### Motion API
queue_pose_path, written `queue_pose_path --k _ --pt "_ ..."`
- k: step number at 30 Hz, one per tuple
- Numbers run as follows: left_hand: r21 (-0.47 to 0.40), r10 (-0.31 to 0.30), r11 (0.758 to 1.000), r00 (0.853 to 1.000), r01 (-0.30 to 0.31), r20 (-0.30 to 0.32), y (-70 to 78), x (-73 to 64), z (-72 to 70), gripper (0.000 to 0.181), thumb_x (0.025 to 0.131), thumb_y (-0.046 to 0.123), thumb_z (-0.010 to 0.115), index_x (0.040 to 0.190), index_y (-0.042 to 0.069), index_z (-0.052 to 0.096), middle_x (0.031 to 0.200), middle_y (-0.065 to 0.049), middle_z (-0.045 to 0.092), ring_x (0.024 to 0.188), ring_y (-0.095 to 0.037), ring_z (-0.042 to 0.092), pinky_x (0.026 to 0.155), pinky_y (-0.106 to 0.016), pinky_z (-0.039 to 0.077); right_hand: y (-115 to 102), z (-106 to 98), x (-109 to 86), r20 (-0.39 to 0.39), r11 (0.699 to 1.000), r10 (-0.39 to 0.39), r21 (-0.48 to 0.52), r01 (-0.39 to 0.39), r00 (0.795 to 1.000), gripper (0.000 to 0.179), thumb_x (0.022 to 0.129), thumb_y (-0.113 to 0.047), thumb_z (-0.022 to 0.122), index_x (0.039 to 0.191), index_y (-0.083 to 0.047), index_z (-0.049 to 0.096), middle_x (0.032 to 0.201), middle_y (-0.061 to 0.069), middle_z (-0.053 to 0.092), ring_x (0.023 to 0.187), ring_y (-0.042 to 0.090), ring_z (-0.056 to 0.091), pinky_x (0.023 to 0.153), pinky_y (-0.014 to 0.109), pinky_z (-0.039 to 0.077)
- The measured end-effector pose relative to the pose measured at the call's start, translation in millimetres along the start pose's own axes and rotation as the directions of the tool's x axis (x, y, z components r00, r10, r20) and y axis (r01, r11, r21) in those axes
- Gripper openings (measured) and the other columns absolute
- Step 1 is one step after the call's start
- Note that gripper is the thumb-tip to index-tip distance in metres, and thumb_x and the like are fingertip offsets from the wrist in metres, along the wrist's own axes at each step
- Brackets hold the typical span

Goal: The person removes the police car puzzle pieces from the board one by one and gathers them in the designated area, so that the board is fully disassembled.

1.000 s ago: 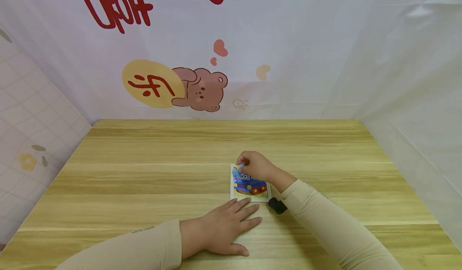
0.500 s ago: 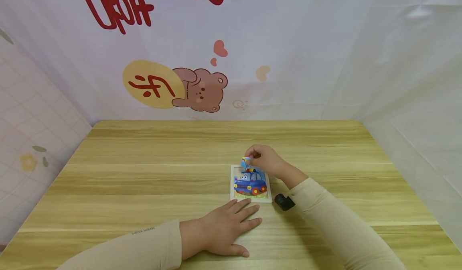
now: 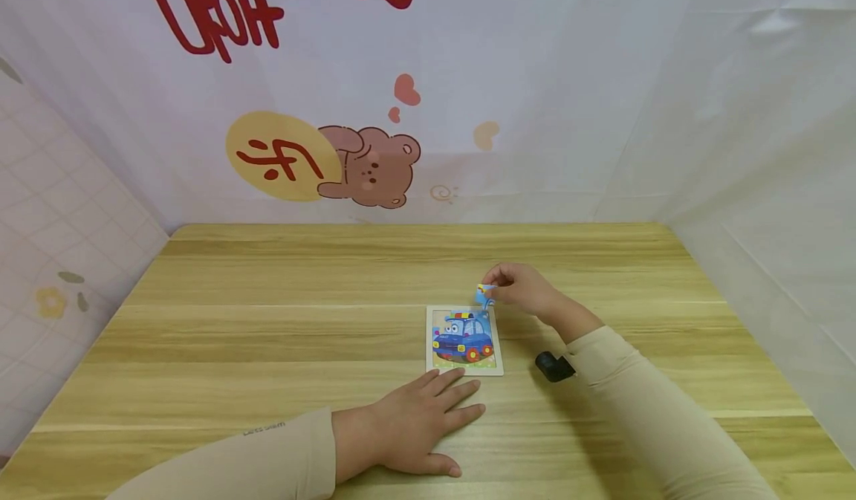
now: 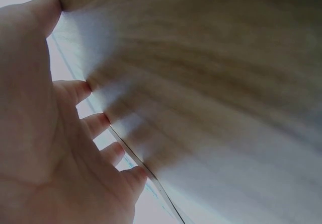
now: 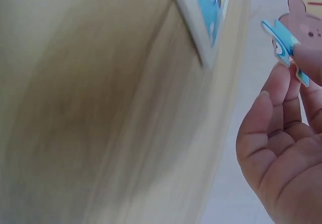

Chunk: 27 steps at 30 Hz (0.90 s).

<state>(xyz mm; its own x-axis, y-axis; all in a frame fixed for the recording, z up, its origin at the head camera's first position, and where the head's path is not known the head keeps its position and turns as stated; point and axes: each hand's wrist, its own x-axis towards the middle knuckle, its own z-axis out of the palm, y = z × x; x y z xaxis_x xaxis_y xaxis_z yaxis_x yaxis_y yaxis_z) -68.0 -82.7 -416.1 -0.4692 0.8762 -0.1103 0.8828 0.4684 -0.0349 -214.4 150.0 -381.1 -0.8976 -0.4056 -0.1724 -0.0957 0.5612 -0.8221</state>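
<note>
A small framed jigsaw puzzle point(image 3: 487, 371) showing a blue cartoon car lies flat on the wooden table. My left hand point(image 3: 414, 424) is spread palm down in front of it, the fingertips at the frame's near edge; in the left wrist view its fingers point(image 4: 94, 126) are extended. Beyond the puzzle's far right corner, my right hand point(image 3: 527, 292) pinches a light blue puzzle piece point(image 3: 483, 295) between thumb and fingers, held above the table. The right wrist view shows the piece point(image 5: 283, 39) edge-on, and a corner of the puzzle frame point(image 5: 193, 22). A bare patch shows at the puzzle's upper left.
The wooden table point(image 3: 267, 336) reaches back to a white printed cloth point(image 3: 568, 114) with a bear and red lettering. More cloth hangs along both sides. A black device point(image 3: 555, 366) sits by the right wrist.
My right hand has lifted the piece from the puzzle's upper left and carried it right and slightly away, past the far right corner. The left hand stays still.
</note>
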Motion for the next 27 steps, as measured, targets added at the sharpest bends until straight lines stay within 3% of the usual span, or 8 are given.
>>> queue_pose_path --k 12,19,27 --pt "0.009 -0.005 1.0 1.0 0.005 -0.009 0.1 -1.1 -1.3 0.074 0.093 0.07 0.034 0.152 0.025 0.033 0.157 -0.003 0.029 0.144 -0.028 0.024 0.109 -0.044 0.035 18 -14 -3.0 0.026 0.999 0.044 0.005 -0.044 0.999 0.017 0.092 -0.008 0.062 0.105 0.003 0.062 0.086 0.005 0.056 0.079 0.018 0.048 0.07 0.031 0.045" --pt "0.012 -0.002 1.0 1.0 0.002 -0.004 0.2 -1.0 -2.4 0.074 0.093 0.07 0.033 0.152 0.025 0.032 0.157 -0.003 0.028 0.144 -0.028 0.024 0.109 -0.044 0.034 23 -19 -7.4 0.037 0.996 0.088 -0.006 -0.088 0.995 0.019 0.092 -0.009 0.063 0.106 0.004 0.063 0.09 0.006 0.058 0.08 0.018 0.049 0.072 0.03 0.044" --pt "0.007 -0.006 1.0 1.0 0.006 -0.003 0.3 -1.6 -5.4 0.074 0.092 0.07 0.034 0.151 0.025 0.033 0.157 -0.003 0.029 0.144 -0.028 0.025 0.109 -0.043 0.034 30 -25 -11.3 0.078 0.996 0.088 -0.001 -0.088 0.993 0.019 0.092 -0.006 0.062 0.106 0.008 0.061 0.091 0.008 0.062 0.079 0.016 0.055 0.075 0.03 0.049"
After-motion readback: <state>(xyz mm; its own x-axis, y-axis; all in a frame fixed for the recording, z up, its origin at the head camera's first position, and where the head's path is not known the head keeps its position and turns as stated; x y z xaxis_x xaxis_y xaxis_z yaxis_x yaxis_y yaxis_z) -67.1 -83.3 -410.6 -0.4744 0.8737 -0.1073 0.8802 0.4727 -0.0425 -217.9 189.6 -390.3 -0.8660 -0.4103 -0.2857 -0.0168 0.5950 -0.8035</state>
